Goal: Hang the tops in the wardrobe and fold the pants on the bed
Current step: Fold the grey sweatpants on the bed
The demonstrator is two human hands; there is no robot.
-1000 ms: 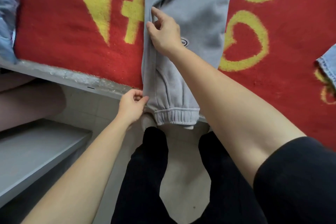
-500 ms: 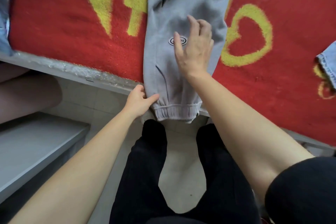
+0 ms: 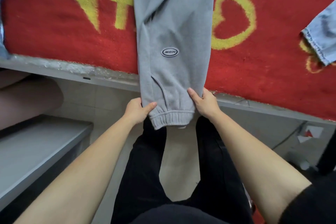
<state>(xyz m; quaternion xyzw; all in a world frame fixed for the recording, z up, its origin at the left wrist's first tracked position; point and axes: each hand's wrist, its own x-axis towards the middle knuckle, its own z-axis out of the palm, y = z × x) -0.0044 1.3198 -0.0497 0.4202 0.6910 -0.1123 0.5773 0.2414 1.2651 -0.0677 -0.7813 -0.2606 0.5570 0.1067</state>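
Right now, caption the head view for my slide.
The left hand and right hand grip the cuffed end of grey fleece sweatpants laid on a red plush blanket with yellow hearts.

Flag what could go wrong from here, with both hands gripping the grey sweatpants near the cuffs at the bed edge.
1. The cuffs hang past the bed edge. If the left hand or right hand lets go, the grey sweatpants could slide toward the floor.
2. A diagonal crease shows higher up the leg, and folding now may press it in.
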